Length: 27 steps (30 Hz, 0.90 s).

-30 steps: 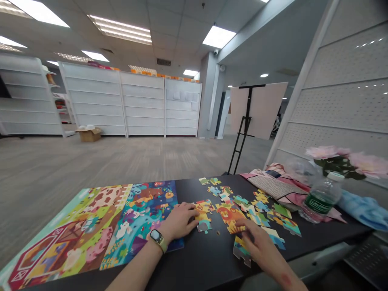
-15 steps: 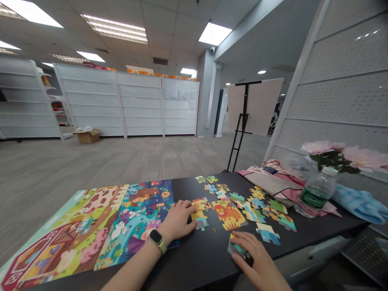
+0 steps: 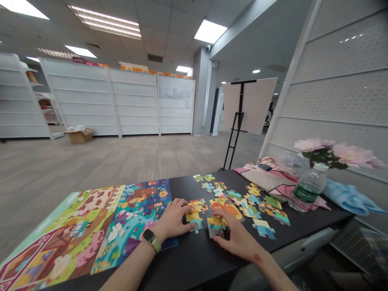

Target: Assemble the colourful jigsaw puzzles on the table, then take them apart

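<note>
At lower centre, the right hand point(image 3: 238, 237) pinches a yellow-and-blue cardboard jigsaw piece point(image 3: 214, 227). Whether the left hand point(image 3: 173, 220) grips is unclear.

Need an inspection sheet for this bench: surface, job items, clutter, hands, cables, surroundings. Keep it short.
Surface: black table, bare in front of the hands.
Job items: loose puzzle pieces on the right; farm picture and blue animal picture side by side on the left.
Clutter: plastic bottle, pink fabric and blue cloth at the right end.
Hands: left hand at a joined yellow section; right hand grips a puzzle piece beside the lion section.
Cables: nothing seen.
Surroundings: easel, white shelving, cardboard box on the floor.
</note>
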{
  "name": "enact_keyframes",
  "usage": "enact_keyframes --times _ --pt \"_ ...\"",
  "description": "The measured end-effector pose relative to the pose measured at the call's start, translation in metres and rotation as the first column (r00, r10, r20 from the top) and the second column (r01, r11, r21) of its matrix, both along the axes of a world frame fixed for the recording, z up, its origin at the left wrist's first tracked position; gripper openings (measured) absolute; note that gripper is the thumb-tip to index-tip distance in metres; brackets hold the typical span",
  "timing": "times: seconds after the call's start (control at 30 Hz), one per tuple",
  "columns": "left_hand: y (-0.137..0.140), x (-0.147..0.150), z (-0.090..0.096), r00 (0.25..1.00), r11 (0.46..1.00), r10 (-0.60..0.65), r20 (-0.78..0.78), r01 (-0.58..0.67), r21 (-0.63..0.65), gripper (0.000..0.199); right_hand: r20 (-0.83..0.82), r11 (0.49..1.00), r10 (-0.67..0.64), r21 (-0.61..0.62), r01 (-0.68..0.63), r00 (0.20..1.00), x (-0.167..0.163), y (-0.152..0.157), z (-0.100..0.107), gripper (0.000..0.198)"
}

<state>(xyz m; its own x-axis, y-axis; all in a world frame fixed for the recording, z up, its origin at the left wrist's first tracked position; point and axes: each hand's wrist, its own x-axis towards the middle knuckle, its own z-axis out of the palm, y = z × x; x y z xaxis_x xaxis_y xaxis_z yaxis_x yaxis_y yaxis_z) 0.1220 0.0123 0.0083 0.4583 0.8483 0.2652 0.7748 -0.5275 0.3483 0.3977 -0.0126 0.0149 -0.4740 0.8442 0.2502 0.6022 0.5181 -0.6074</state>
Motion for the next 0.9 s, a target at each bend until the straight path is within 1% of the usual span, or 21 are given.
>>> enact_keyframes --times 0.07,0.17,0.3,0.4,0.43,0.53,0.63,0.7,0.8,0.9 --pt "0.0 -0.004 0.001 1.0 1.0 -0.016 0.018 0.016 -0.012 0.039 0.011 0.999 0.036 -0.034 -0.036 0.999 -0.007 0.004 0.002 0.067" --pt "0.001 -0.007 0.0 0.999 0.999 -0.031 0.037 0.032 -0.025 0.043 0.058 0.998 0.027 -0.065 -0.023 0.998 -0.011 0.003 -0.002 0.071" --pt "0.004 -0.007 -0.002 0.998 0.998 -0.052 0.037 0.054 -0.044 0.045 0.114 0.999 -0.025 -0.026 0.028 0.993 -0.01 -0.002 -0.011 0.057" --pt "0.005 -0.006 -0.003 0.998 0.997 -0.053 0.041 0.056 -0.061 0.043 0.117 0.999 -0.037 -0.029 0.041 0.992 -0.008 -0.005 -0.013 0.048" --pt "0.006 -0.006 -0.003 0.998 0.996 -0.053 0.043 0.055 -0.064 0.04 0.113 0.999 -0.034 -0.034 0.038 0.993 -0.008 -0.006 -0.013 0.047" --pt "0.008 -0.007 -0.004 0.998 0.996 -0.053 0.045 0.056 -0.073 0.023 0.105 0.999 -0.025 -0.041 0.03 0.994 -0.007 -0.01 -0.01 0.045" --pt "0.011 -0.009 -0.005 0.998 0.994 -0.057 0.039 0.06 -0.094 0.04 0.105 1.0 0.005 -0.032 -0.001 0.994 -0.005 -0.016 -0.008 0.041" --pt "0.012 -0.009 -0.005 0.997 0.992 -0.064 0.032 0.067 -0.107 0.046 0.096 0.999 0.046 -0.007 -0.046 0.994 -0.004 -0.02 -0.006 0.038" --pt "0.013 -0.006 -0.006 0.996 0.99 -0.085 0.02 0.087 -0.115 0.049 0.069 0.993 0.111 0.031 -0.113 0.991 -0.01 -0.025 -0.005 0.034" --pt "0.012 0.0 -0.007 0.994 0.988 -0.107 0.009 0.107 -0.109 0.049 0.046 0.985 0.164 0.055 -0.166 0.985 -0.028 -0.028 -0.003 0.033"
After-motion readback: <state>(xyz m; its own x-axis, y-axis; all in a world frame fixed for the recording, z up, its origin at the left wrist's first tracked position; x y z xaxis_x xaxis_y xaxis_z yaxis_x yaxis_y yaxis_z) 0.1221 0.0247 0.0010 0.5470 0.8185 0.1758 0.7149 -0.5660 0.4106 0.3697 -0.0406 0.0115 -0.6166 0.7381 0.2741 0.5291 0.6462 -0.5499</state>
